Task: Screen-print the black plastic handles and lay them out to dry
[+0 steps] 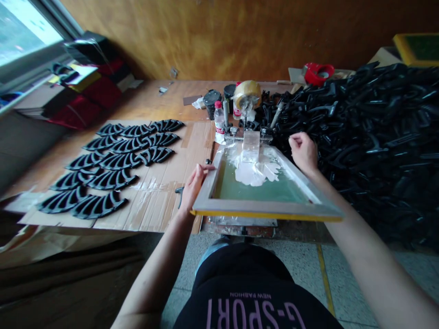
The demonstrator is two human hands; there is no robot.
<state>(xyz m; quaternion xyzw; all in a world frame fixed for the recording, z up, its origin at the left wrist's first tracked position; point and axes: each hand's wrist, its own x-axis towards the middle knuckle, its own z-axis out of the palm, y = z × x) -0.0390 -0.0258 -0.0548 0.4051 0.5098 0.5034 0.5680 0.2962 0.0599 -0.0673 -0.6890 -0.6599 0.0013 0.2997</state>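
A screen-printing frame (274, 206) with a green mesh (226, 185) is raised over the bench in front of me. White ink (252, 176) is spread at the mesh's far end, around a pale flat block (251, 146). My left hand (193, 187) is closed at the frame's left side, its fingertips by the rim. From behind its palm sticks out a black plastic part (179, 194), mostly hidden. Right of the frame, my right hand (304, 151) is curled shut beside the black pile, with nothing visible in it.
Rows of black fan-shaped parts (113, 160) lie on cardboard (164, 196) at left. A large heap of black plastic parts (373, 132) covers the right side. Behind the frame stand a bottle (219, 119), dark pots (211, 103) and a tape roll (247, 94). Red tape (317, 74) lies farther back.
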